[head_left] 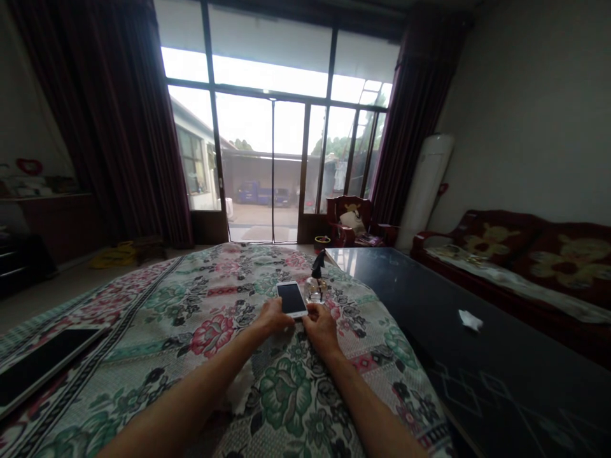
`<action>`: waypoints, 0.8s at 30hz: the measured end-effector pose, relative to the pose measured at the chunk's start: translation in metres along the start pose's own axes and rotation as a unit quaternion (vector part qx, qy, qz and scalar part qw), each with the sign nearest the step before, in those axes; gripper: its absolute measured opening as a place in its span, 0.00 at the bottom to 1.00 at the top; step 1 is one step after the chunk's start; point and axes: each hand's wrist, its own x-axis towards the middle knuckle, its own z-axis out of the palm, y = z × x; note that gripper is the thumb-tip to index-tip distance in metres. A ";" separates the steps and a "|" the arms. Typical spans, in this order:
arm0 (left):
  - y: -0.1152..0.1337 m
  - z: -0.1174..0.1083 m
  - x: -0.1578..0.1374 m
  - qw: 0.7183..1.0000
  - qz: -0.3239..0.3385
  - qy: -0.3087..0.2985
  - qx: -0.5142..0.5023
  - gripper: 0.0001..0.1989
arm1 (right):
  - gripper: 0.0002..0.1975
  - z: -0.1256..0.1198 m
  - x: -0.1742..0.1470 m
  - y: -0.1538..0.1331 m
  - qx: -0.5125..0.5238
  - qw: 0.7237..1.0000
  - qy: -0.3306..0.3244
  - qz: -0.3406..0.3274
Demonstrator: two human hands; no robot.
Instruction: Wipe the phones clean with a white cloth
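A white smartphone (292,296) with a dark screen lies face up, or nearly so, over the flowered cloth (214,381). My left hand (273,315) grips its near left corner, the thumb along the lower edge. At the near right corner, my right hand (321,327) has its fingers closed on the phone's edge. Just beyond the right hand stands a clear spray bottle (316,289) with a black trigger head, close beside the phone. Whether the phone rests on the cloth or is slightly raised, I cannot tell.
A large tablet-like device (48,359) with a dark screen lies at the left. To the right is a dark glossy table (410,292) bearing a crumpled white tissue (471,320). A wooden sofa (506,248) and an armchair (351,222) stand beyond, near glass doors (245,172).
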 end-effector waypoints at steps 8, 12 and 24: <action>0.010 0.005 0.001 0.983 0.024 0.068 0.171 0.13 | 0.14 -0.003 0.001 -0.001 -0.013 0.999 -0.026 -0.015; 0.010 0.005 0.008 0.977 0.019 0.075 0.197 0.14 | 0.15 -0.003 0.001 0.000 -0.021 0.999 -0.026 -0.026; 0.009 0.005 0.014 0.975 0.014 0.088 0.203 0.15 | 0.16 -0.007 0.000 -0.008 -0.095 0.995 -0.012 -0.030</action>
